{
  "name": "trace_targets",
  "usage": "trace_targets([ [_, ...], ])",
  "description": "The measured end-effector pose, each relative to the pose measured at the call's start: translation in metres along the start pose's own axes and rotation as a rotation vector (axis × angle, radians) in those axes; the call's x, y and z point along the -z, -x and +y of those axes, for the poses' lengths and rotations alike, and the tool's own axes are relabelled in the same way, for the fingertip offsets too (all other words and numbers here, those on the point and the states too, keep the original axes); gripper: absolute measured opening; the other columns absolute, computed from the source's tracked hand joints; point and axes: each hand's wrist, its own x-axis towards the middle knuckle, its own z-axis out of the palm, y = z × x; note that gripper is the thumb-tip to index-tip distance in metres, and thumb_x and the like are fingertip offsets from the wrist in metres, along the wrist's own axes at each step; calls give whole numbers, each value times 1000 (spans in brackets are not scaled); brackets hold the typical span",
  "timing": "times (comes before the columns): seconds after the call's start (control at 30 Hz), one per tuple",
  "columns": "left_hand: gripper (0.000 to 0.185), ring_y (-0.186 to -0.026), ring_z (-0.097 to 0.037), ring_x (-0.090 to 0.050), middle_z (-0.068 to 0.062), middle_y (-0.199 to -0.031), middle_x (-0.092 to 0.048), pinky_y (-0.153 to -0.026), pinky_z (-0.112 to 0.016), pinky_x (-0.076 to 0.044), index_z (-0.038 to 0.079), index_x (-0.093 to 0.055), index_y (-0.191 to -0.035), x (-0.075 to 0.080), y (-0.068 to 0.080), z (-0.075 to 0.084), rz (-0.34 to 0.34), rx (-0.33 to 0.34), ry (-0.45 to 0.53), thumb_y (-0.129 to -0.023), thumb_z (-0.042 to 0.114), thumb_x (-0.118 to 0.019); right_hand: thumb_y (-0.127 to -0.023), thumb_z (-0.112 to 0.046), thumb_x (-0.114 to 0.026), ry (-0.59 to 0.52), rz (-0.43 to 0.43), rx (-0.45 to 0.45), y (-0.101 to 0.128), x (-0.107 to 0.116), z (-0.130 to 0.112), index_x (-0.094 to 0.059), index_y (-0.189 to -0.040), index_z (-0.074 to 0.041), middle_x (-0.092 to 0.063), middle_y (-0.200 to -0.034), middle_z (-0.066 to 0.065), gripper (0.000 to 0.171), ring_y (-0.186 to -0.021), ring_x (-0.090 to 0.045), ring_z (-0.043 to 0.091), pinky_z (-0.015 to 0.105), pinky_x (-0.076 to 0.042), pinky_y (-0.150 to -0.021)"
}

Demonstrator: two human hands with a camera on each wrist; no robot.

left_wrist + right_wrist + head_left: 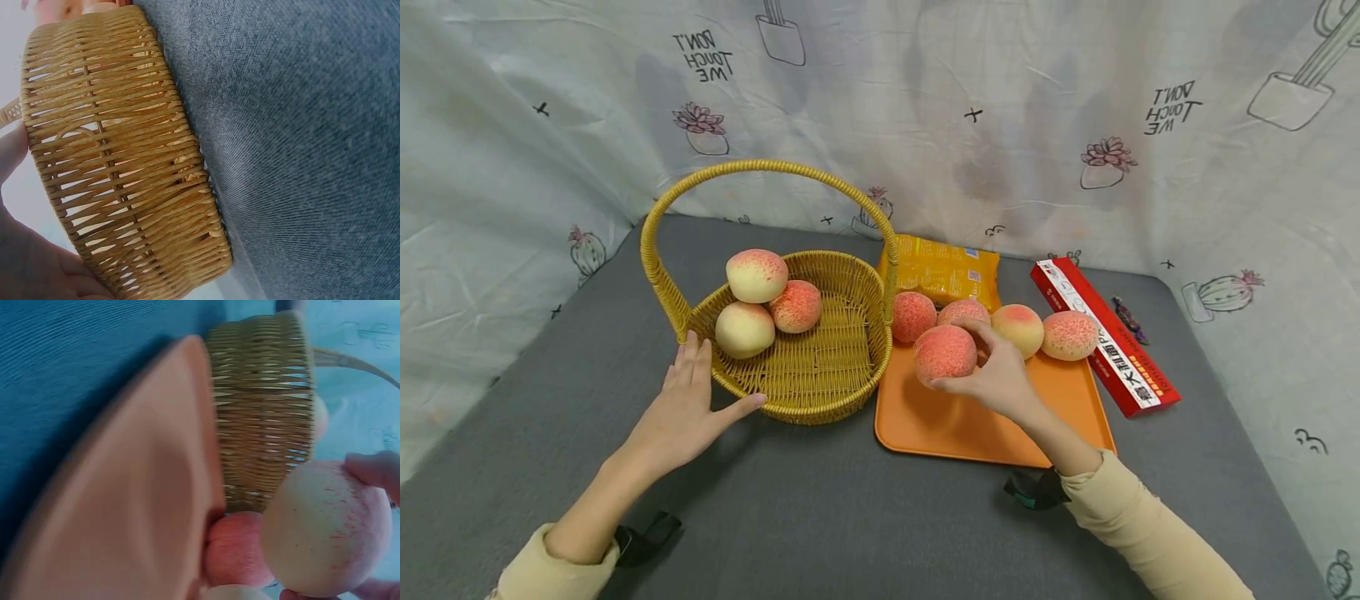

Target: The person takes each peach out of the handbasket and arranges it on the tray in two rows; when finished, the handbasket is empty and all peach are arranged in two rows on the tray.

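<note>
My right hand [1006,377] holds a red-speckled peach [943,353] between thumb and fingers above the orange tray [958,429]. Its paler side shows in the right wrist view. At the left, my left hand [681,412] rests at the near-left rim of a round wicker basket [827,362] with a tall arched handle. Those fingers are extended along the outside, the thumb spread over the front rim. Three peaches [756,275] sit in the basket's left part, one leaning on top of the others. Several more peaches [1017,331] line the tray's far side.
A yellow-orange packet [943,267] lies behind the tray, close to the basket. Right of the tray is a long red and white box [1108,337], with a small dark wrapped item [1130,320] beyond it. A patterned curtain [925,125] hangs behind the grey table [820,517].
</note>
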Motion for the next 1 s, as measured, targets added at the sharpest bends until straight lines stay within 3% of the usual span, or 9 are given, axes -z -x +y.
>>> trace_targets([
  [0.27, 113, -143, -42, 15, -29, -154, 20, -114, -61, -4, -14, 5, -149, 0, 0, 0, -4, 0, 0, -91, 64, -52, -54, -13, -94, 288, -30, 143, 9, -20, 10, -62, -122, 1, -63, -121, 14, 76, -105, -61, 28, 44, -53, -86],
  [0.53, 112, -143, -42, 14, -29, -154, 20, -114, -61, -4, -15, 4, -148, 0, 0, 0, -3, -3, 0, -91, 64, -52, -55, -21, -96, 441, -78, 183, 8, -34, 10, -61, -126, -2, -58, -125, 16, 81, -111, -58, 33, 48, -48, -95],
  [0.7, 113, -143, -43, 14, -29, -154, 20, -114, -61, -4, -14, 5, -148, -1, 1, -1, -10, 0, 8, -91, 63, -53, -64, -15, -92, 348, -123, 149, 6, -29, 8, -57, -129, 5, -56, -129, 21, 76, -119, -54, 36, 48, -48, -96],
  [1.0, 113, -143, -43, 14, -30, -154, 20, -114, -61, -4, -14, 6, -148, 0, 0, -1, -3, -7, 8, -91, 63, -52, -79, -6, -79, 142, -282, -99, -1, -15, 11, -47, -137, 10, -51, -137, 26, 68, -123, -52, 42, 48, -46, -100],
])
